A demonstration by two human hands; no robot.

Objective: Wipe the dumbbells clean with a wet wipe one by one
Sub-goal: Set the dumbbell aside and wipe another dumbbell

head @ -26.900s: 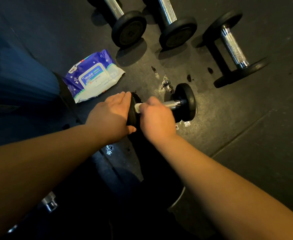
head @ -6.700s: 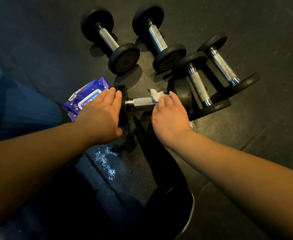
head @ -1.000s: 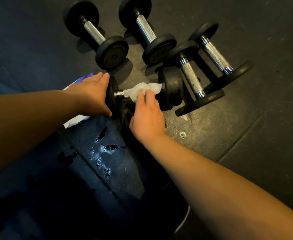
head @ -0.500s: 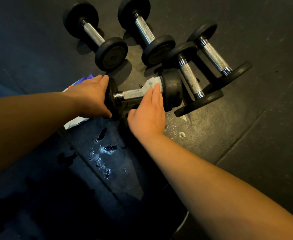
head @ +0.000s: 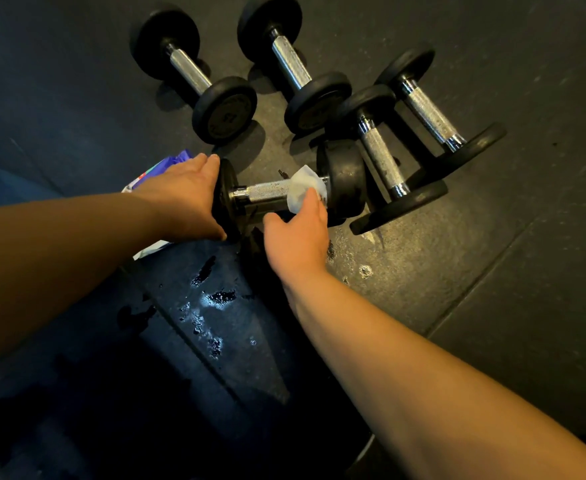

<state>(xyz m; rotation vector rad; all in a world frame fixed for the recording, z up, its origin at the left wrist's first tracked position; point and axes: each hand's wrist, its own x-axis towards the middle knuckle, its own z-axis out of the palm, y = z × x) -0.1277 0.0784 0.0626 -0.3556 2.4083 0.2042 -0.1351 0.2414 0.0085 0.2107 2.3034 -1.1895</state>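
Chrome handle of the near dumbbell is under the wet wipe now, so I judge the task mid-way on this 1; 4 more dumbbells lie on the rubber floor beyond it, and nothing shows which of them are already clean; wet patches gleam nearer the person. Left hand rests with straight fingers against the near weight plate, steadying it; right hand has its grip narrow, pressing the wipe onto the handle beside the far plate; wipes packet peeks from behind the left hand.
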